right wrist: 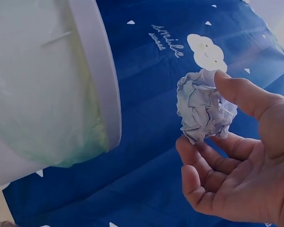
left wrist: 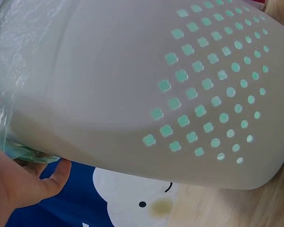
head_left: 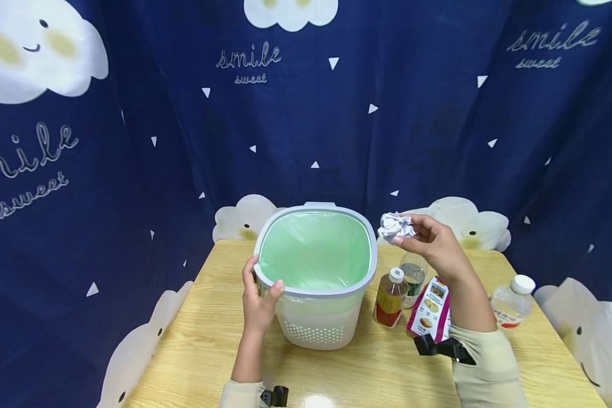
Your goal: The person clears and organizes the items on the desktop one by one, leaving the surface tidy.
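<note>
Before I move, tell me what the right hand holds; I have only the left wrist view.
Observer: The right hand pinches a crumpled ball of paper.
Operator: Place that paper against the bin for me.
Observer: It is outside the bin, with a gap showing between the two in the right wrist view.
Operator: Now report what stands by the bin on the right hand's side.
Observer: In the head view, the closest thing there is an amber bottle with a white cap on.
</note>
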